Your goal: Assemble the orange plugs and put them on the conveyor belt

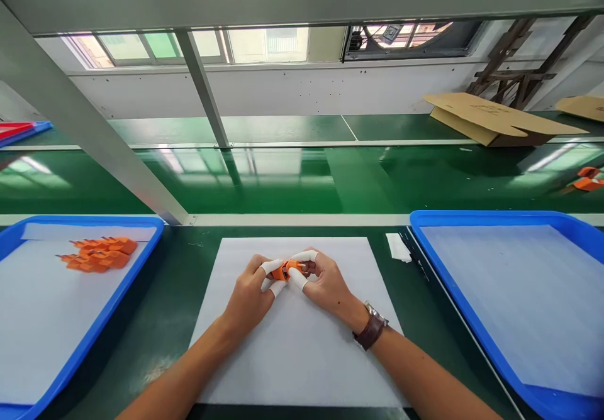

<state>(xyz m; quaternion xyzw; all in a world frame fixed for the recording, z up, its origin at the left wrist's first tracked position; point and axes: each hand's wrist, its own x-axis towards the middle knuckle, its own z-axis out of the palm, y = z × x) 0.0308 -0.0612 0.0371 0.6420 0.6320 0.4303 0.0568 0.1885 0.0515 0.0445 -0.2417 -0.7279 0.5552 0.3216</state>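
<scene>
Between my two hands is a small orange plastic part, held just above a white sheet on the green bench. My left hand pinches its left end with thumb and fingertips. At the other end, my right hand grips it in the same way, and a small metallic bit shows by those fingers. White finger covers sit on several of my fingertips. The exact kind of part is too small to tell, and the fingers partly hide it.
To the left, a blue tray holds several orange parts. A paper-lined blue tray stands at the right, with a white scrap beside it. Behind are a slanted metal post, a cardboard box and an orange object.
</scene>
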